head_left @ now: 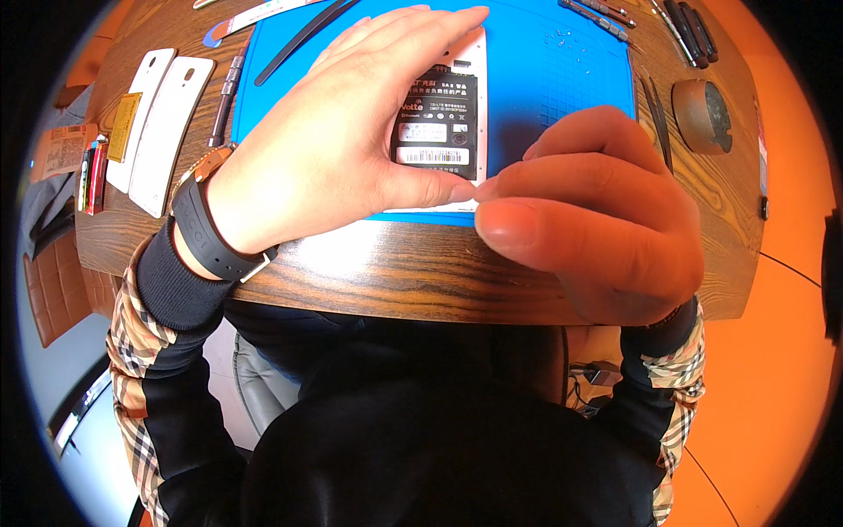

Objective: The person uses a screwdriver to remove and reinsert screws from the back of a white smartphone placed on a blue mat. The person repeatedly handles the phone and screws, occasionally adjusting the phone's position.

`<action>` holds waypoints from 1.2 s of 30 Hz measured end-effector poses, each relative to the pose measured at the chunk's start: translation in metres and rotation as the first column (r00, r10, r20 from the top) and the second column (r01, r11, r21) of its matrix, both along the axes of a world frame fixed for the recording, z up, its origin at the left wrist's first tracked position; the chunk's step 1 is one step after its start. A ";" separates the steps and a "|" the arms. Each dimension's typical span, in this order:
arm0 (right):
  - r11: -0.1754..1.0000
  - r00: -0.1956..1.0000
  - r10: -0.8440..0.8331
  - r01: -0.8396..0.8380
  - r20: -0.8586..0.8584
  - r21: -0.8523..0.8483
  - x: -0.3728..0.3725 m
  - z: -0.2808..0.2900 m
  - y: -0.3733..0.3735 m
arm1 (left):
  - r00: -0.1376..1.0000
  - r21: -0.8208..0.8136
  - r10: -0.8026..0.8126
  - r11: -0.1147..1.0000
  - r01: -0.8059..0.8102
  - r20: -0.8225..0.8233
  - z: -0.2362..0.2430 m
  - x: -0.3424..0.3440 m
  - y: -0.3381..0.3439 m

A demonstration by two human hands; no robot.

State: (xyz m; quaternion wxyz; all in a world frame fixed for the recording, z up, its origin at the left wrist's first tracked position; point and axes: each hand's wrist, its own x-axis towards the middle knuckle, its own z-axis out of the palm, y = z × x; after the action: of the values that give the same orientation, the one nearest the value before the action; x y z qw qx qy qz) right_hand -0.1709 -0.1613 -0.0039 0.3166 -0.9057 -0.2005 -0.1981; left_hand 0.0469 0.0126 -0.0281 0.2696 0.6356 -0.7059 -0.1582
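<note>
A white phone (467, 198) with its back off, showing a black battery (436, 119), lies on the blue mat (536, 79). My left hand (316, 149) grips it from the left, fingers over its top end and thumb along the bottom. My right hand (597, 228) is curled at the phone's lower right corner, fingertips by my left thumb; whatever is between them is hidden.
On the left are white phone covers (171, 132), a lighter (95, 180) and a screwdriver (226, 97). To the right lie tweezers (659, 119), a round dark container (701, 114), tools (689, 31) and small screws (571, 44) on the mat. A black strip (299, 44) lies at the back.
</note>
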 end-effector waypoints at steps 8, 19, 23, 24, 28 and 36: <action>0.998 0.998 -0.059 0.059 -0.021 -0.009 -0.003 0.004 0.005 | 0.998 0.036 0.020 0.999 -0.018 -0.062 0.005 -0.003 -0.001; 0.999 0.999 0.025 -0.026 -0.042 -0.032 0.000 0.010 -0.001 | 0.999 0.048 0.019 0.999 -0.017 -0.046 0.007 -0.002 -0.005; 0.999 0.999 -0.042 0.042 -0.009 -0.008 0.001 0.004 0.004 | 0.996 -0.002 0.011 1.000 -0.011 -0.093 0.013 -0.008 0.000; 0.998 0.998 -0.056 0.056 -0.024 0.006 0.001 0.003 0.005 | 0.996 0.012 0.016 1.000 -0.015 -0.091 0.014 -0.008 0.000; 1.000 1.000 -0.023 0.023 -0.002 0.003 0.000 0.002 0.004 | 0.996 0.048 0.030 0.999 -0.026 -0.084 0.015 -0.009 -0.001; 0.999 0.997 -0.039 0.036 -0.062 -0.039 -0.005 0.009 0.002 | 0.997 0.010 0.021 1.000 -0.020 -0.079 0.013 -0.009 0.002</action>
State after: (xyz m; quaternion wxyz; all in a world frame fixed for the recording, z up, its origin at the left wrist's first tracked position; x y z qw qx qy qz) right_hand -0.1757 -0.1591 0.0053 0.3018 -0.9209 -0.1772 -0.1718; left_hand 0.0381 0.0141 -0.0149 0.2961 0.6372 -0.6874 -0.1839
